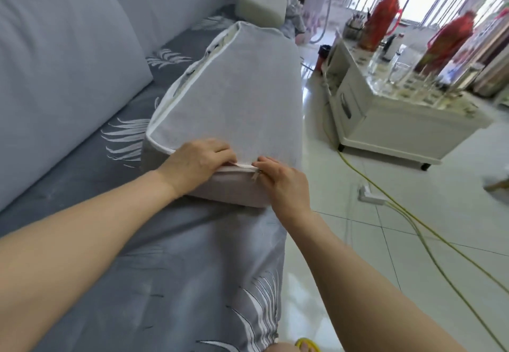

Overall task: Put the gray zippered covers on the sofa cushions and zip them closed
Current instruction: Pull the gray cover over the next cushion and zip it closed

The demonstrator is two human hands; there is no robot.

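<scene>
The cushion [231, 98] lies on the sofa seat [132, 247] with its long axis running straight away from you, its near end (the zippered one) facing you. Your left hand [198, 164] curls over that end's upper edge and pinches the gray cover [234, 190] at the seam. Just beside it your right hand [283, 182], fingers curled, pinches the zipper [254, 175], whose pull tab hangs by your thumb.

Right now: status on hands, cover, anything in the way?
Left hand holds cover seam. Right hand pinches zip pull, near the front right corner. Cover on, lying on sofa. Nothing blocking the zip.
</scene>
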